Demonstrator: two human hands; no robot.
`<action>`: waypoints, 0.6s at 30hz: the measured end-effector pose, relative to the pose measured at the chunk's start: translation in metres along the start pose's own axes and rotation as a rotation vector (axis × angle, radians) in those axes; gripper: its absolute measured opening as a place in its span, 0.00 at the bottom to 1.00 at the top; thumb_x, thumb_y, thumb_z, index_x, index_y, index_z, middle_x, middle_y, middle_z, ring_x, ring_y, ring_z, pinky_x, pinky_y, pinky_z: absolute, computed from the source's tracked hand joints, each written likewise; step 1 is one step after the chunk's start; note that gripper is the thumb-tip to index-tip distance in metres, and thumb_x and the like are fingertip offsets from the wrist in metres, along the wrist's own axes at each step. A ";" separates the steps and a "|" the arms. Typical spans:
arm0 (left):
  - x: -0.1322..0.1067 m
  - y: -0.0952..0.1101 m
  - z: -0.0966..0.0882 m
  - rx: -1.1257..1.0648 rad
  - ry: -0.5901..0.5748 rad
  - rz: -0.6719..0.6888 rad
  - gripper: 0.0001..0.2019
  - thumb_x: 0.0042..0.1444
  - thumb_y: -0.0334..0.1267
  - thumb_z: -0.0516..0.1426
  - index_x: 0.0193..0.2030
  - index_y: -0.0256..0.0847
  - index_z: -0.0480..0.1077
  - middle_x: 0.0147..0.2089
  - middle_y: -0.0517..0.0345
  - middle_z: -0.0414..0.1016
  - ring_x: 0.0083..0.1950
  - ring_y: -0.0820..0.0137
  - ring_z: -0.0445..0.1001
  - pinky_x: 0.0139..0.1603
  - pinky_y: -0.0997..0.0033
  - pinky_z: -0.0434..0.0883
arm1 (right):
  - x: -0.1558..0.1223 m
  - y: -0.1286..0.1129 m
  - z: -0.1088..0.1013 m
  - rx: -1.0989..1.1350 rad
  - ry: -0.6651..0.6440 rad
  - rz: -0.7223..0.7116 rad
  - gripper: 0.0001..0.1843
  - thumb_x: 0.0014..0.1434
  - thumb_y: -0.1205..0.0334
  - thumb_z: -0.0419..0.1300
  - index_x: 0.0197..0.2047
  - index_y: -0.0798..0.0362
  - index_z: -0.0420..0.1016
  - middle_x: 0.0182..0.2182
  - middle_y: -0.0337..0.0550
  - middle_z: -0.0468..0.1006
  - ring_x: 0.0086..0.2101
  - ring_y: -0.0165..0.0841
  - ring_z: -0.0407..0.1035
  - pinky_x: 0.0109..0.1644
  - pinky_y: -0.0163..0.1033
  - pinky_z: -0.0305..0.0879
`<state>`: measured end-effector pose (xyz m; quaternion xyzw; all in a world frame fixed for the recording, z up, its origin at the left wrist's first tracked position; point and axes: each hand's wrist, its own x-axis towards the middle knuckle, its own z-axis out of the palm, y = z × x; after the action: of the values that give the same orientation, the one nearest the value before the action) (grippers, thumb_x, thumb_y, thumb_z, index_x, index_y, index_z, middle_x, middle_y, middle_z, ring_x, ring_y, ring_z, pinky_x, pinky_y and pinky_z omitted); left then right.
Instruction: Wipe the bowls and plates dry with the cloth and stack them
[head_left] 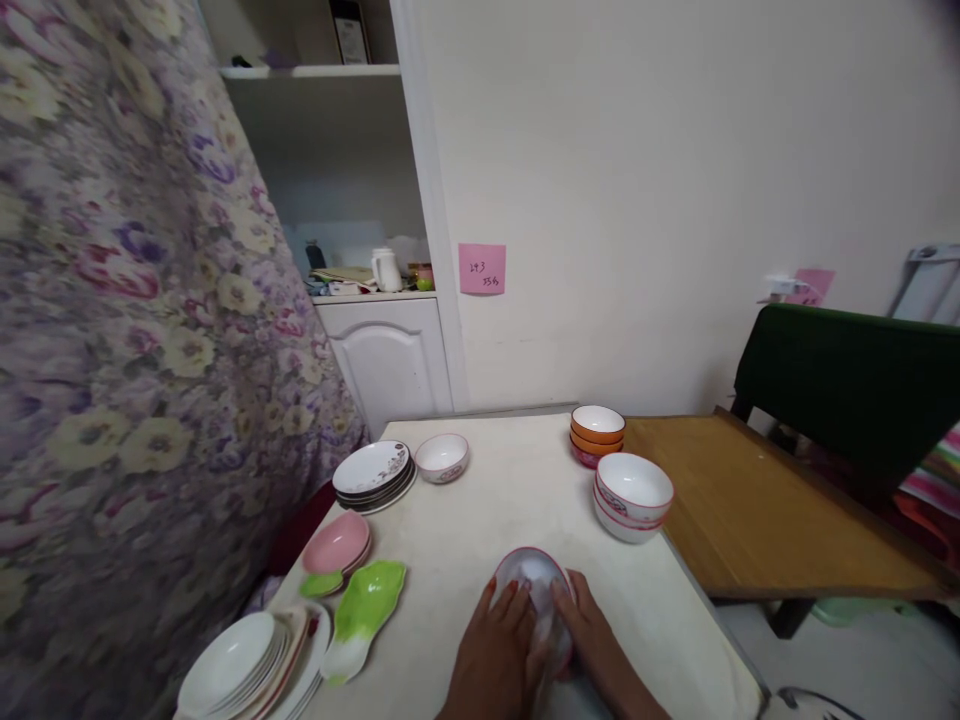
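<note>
The right hand [598, 632] is clamped on the rim of the red-rimmed bowl [531, 560], over the near part of the worktop [465, 530]; the left hand [495, 640] reaches its fingers into it, whether gripping anything I cannot tell. Inside it is white, the contents blurred. Beyond, to the right, stand stacked white bowls [634, 497], then orange bowls [598, 428]; farther left, a lone bowl [442, 458] beside plates [373, 470].

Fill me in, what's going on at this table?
A person has both hands on a pink-rimmed bowl near the close side of the white table: the left hand reaches into it, the right hand is at its right side. Blur hides the exact grip. To the right stand stacked white bowls and orange bowls; plates and a green dish are on the left.
</note>
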<state>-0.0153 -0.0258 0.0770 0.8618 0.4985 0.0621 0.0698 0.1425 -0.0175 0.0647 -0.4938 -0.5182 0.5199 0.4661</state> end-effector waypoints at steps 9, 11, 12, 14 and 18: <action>0.011 0.015 0.017 -0.008 0.079 0.129 0.22 0.64 0.42 0.47 0.65 0.49 0.56 0.65 0.57 0.64 0.65 0.64 0.63 0.65 0.50 0.64 | 0.009 0.016 0.001 0.012 -0.007 -0.001 0.20 0.60 0.40 0.48 0.41 0.48 0.65 0.36 0.39 0.74 0.41 0.36 0.70 0.49 0.41 0.64; 0.013 0.010 0.009 -0.005 0.083 0.074 0.21 0.64 0.44 0.47 0.63 0.49 0.59 0.64 0.55 0.66 0.66 0.62 0.62 0.66 0.44 0.60 | 0.008 0.015 -0.001 0.033 -0.011 0.019 0.20 0.60 0.40 0.48 0.41 0.48 0.65 0.36 0.39 0.74 0.39 0.36 0.71 0.47 0.41 0.65; 0.012 0.006 0.008 0.000 0.091 0.054 0.20 0.63 0.44 0.48 0.61 0.49 0.62 0.63 0.55 0.68 0.65 0.61 0.63 0.67 0.43 0.59 | 0.007 0.014 -0.001 0.042 -0.011 0.030 0.20 0.60 0.40 0.48 0.42 0.48 0.65 0.35 0.39 0.74 0.38 0.36 0.71 0.46 0.41 0.66; 0.008 -0.001 0.016 0.007 0.111 0.062 0.16 0.62 0.44 0.50 0.54 0.49 0.69 0.58 0.56 0.74 0.63 0.61 0.68 0.66 0.44 0.60 | 0.007 0.011 -0.002 0.055 0.001 0.043 0.21 0.60 0.40 0.48 0.41 0.48 0.66 0.34 0.38 0.74 0.36 0.36 0.71 0.44 0.42 0.67; -0.002 -0.009 0.056 -0.016 0.149 0.145 0.22 0.50 0.50 0.61 0.50 0.43 0.71 0.53 0.51 0.78 0.54 0.59 0.75 0.59 0.52 0.70 | 0.012 0.014 -0.003 0.070 0.033 0.013 0.20 0.60 0.40 0.48 0.37 0.47 0.68 0.33 0.37 0.73 0.38 0.36 0.70 0.47 0.41 0.64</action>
<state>-0.0143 -0.0259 0.0202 0.8881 0.4379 0.1350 0.0347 0.1450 -0.0058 0.0501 -0.4890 -0.4888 0.5324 0.4884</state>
